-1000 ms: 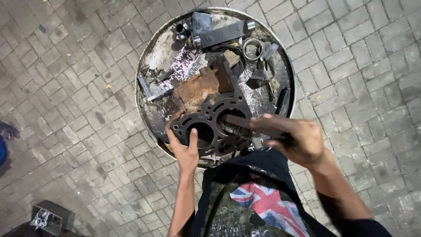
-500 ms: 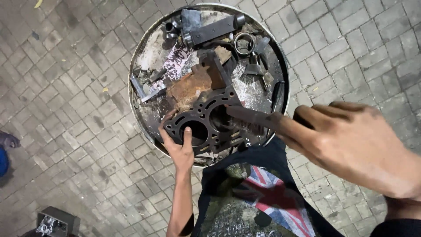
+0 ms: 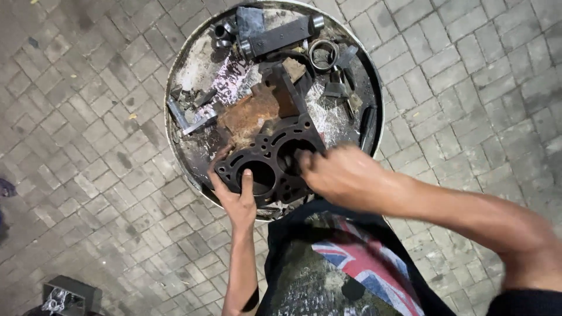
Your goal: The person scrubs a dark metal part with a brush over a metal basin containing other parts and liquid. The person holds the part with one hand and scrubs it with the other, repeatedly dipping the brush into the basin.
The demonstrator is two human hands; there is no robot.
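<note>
Black and greasy, a flat metal gasket plate (image 3: 270, 164) with two big round holes lies at the near edge of a round drum top (image 3: 186, 70), which serves as the tabletop. The left hand (image 3: 239, 202) holds the plate down at its near left corner, its grip clamped on the plate: the thumb presses on top by the left hole, and the fingers curl around the outer edge. The right hand (image 3: 336, 175) is over the right side of the plate, its fingers bent and close together at the right hole. It is blurred, so I cannot tell if it is holding anything.

Just behind the plate lies a rusty brown piece of metal (image 3: 253, 114). Farther back is a dark metal bar (image 3: 280, 35) with round ends, and near it a shiny metal ring (image 3: 324, 54). Small metal bits lie on the left side of the drum top. Grey paving bricks (image 3: 88, 146) cover the ground all around.
</note>
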